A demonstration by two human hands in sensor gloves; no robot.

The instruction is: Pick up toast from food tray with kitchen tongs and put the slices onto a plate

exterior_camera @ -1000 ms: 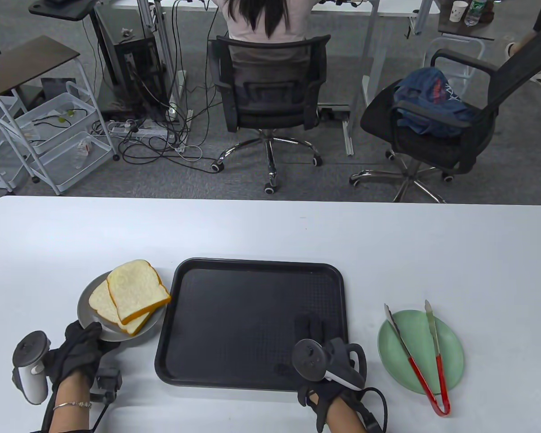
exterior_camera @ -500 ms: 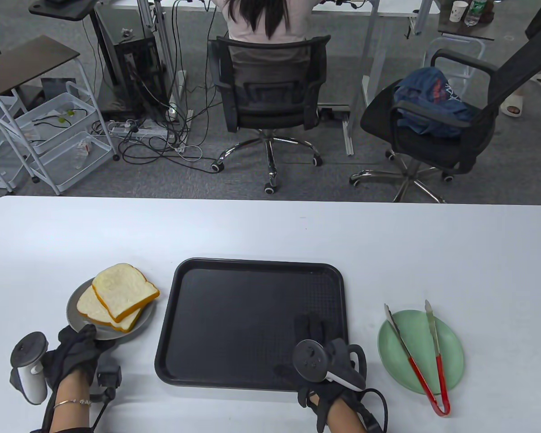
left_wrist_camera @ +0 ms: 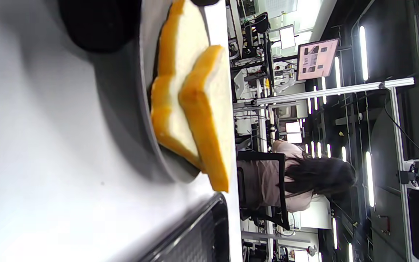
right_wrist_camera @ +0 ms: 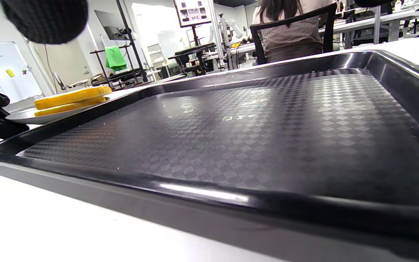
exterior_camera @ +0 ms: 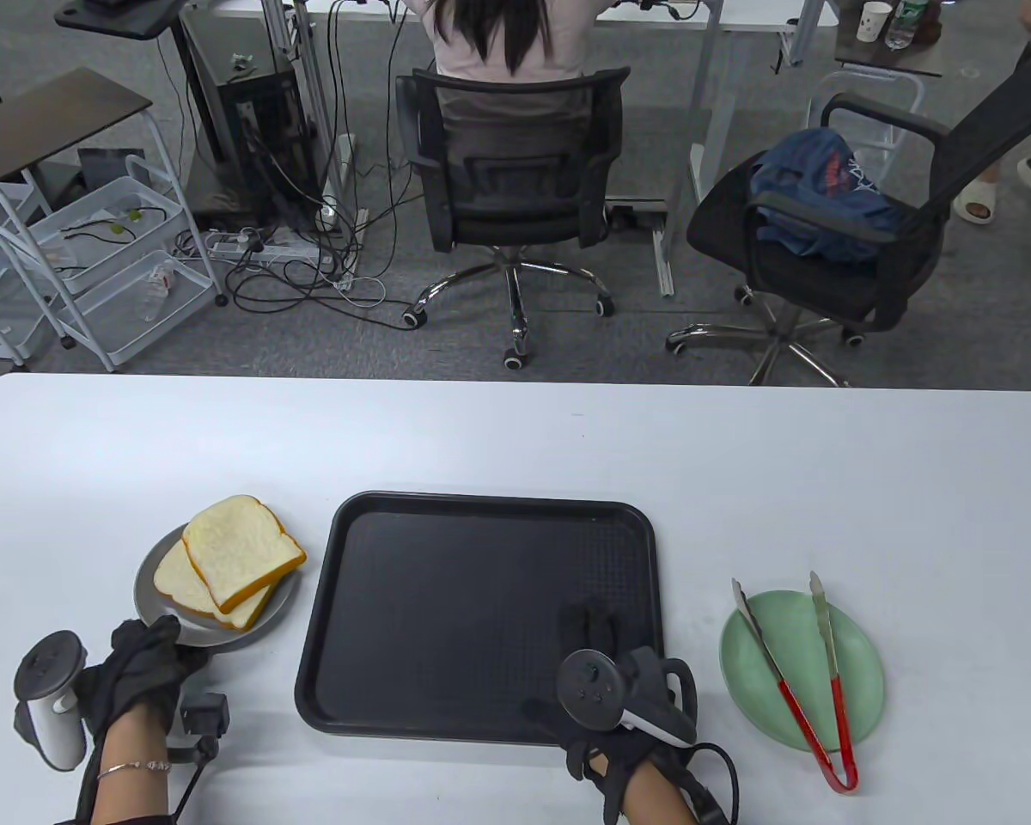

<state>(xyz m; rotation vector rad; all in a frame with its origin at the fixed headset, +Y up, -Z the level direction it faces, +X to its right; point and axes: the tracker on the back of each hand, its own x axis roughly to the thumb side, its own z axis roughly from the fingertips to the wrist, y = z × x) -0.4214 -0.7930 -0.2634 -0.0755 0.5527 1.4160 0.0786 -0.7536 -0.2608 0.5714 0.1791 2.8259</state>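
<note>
Holding two toast slices [exterior_camera: 239,563], grey plate [exterior_camera: 156,586], tongs [exterior_camera: 795,679] on green plate [exterior_camera: 863,679]

Left hand [exterior_camera: 142,670]: fingertips sit at the grey plate [exterior_camera: 159,601] rim, actual grip hidden under the glove; wrist view shows only a blurred black fingertip [left_wrist_camera: 100,25] cut by the top edge. Lower toast slice [exterior_camera: 180,584] mostly covered by the upper slice [exterior_camera: 240,550]. Right hand [exterior_camera: 606,653]: fingers black on the black tray [exterior_camera: 481,507], tracker covers the back, contact unclear; wrist view shows one blurred fingertip [right_wrist_camera: 46,18] at the top edge. Both forearms cut by the bottom edge. Bench [exterior_camera: 515,430] cropped left, right and bottom.
</note>
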